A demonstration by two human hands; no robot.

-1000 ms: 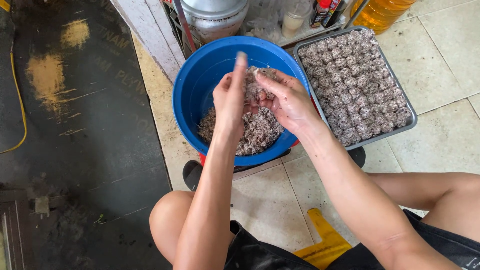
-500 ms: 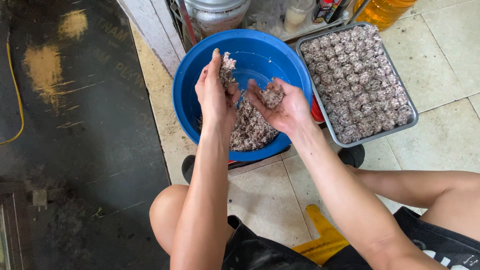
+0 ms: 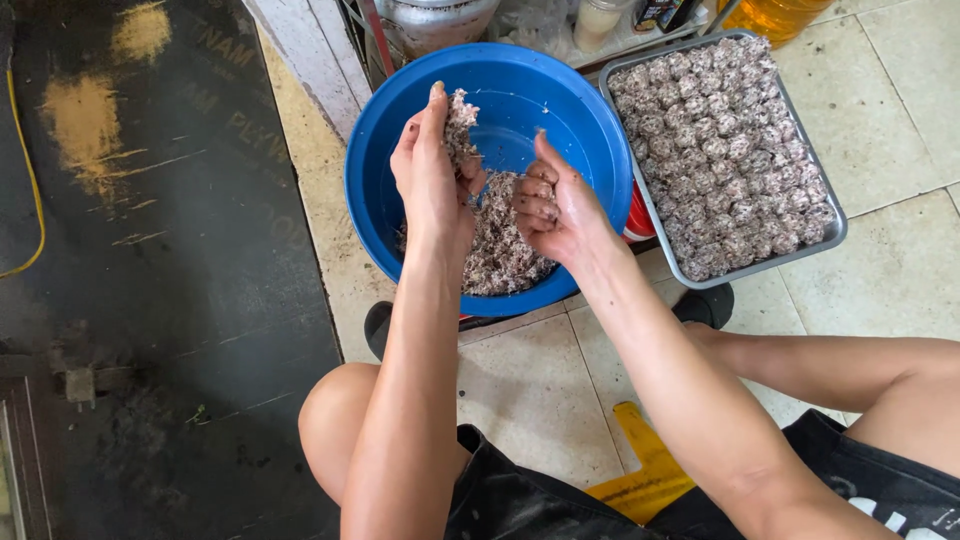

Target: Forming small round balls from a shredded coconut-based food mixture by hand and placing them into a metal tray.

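Head view: left hand (image 3: 432, 175) grips a clump of minced mixture (image 3: 458, 125) above the blue bowl (image 3: 380, 200); right hand (image 3: 555, 210) half-curled, loosely cupping bits. Mixture looks soft, sticky, crumbly; best scooped with cupped fingers. Tray of balls (image 3: 725, 150) right of bowl.

Pale jar (image 3: 598, 20): at 12 o'clock on the top edge, just beyond the blue basin's far rim; small, round, cream-coloured body with a lighter lid; only its lower part shows.
Dark labelled container (image 3: 655, 12): at about 1 o'clock, just right of the pale jar; dark with a band of mixed colours; cut off by the frame, shape hard to tell.
Amber bottle (image 3: 772, 12): at 1 o'clock, beyond the far corner of the metal tray; clear plastic, filled with golden-yellow liquid; only the base is in view.
Board lettering (image 3: 225, 45): at 10 o'clock on the dark board on the floor; faint pale stencilled marks.
Screens: none.
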